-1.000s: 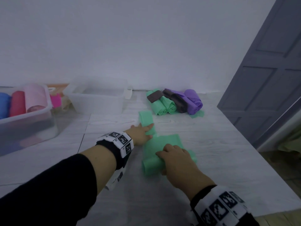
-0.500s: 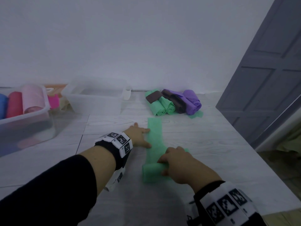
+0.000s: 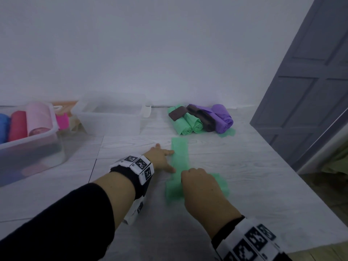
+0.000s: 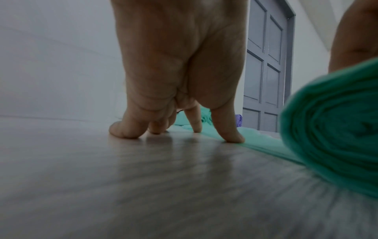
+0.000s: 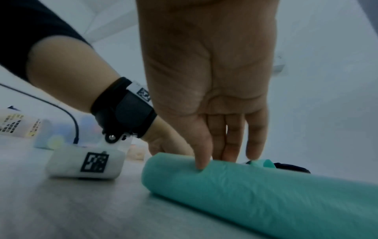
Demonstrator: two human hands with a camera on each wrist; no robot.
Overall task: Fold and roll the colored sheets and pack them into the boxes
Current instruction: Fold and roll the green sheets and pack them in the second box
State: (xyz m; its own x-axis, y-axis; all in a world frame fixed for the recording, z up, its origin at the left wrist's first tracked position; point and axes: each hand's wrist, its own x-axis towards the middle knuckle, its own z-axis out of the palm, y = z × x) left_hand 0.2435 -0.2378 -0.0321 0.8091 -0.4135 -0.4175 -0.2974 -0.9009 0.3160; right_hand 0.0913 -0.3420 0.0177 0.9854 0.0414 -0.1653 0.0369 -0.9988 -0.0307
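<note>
Green thin plastic sheet (image 3: pixel 179 157), folded into a narrow strip, is laid along the middle of the pale wood-grain tabletop (image 3: pixel 244 166), with its near end wound into a soft roll (image 5: pixel 255 190) at the lower centre of the head view. The roll is covered by the right hand (image 3: pixel 203 191), whose fingers (image 5: pixel 201 155) are held straight and side by side, tips pressed onto its top. The left hand (image 3: pixel 160 159) is spread flat just left of the strip; one fingertip (image 4: pixel 231 135) is set on the strip's edge and the others on bare tabletop.

Compared with a second ago, the sheet is no longer seen as a wide half-folded patch: it has been narrowed to a single band stretched toward the upper centre, and the left hand has been drawn back from the far end to the strip's side. By half a second ago the band was already formed; since then little is changed beyond a slightly fuller roll. Folding is judged finished and rolling begun, with most of the strip still flat.

Finished green and purple rolls (image 3: pixel 199 121) are piled at the upper centre, unpacked. An empty-looking clear plastic box (image 3: pixel 113 117) and a clear box holding pink, red and blue rolls (image 3: pixel 47 132) are seen at the left.
</note>
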